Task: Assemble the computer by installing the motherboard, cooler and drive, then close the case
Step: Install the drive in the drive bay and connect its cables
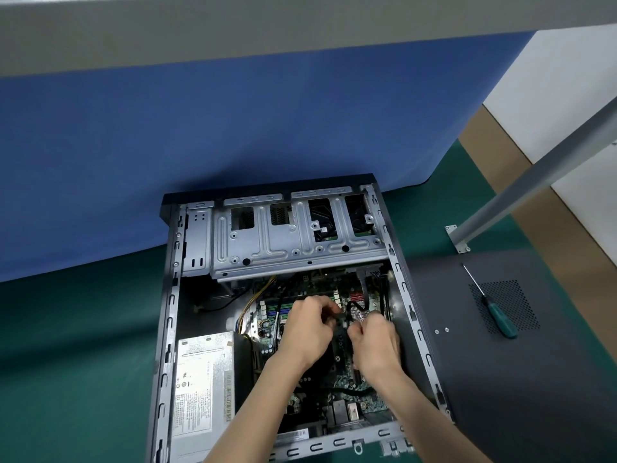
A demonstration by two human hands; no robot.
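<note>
The open computer case (168, 315) lies flat on the green mat. The motherboard (267, 325) sits inside it, largely hidden under my hands. A silver drive cage (283, 242) spans the far end, and the power supply (203, 385) fills the near left corner. My left hand (309, 332) and my right hand (375, 342) are both over the middle of the board, fingers curled. They pinch a black cable (355, 309) that loops up by a red connector. What the cable's end meets is hidden.
The dark side panel (500, 379) lies flat to the right of the case, with a green-handled screwdriver (497, 320) on it. A grey metal leg (534, 175) slants down at the right. A blue partition (233, 128) stands right behind the case.
</note>
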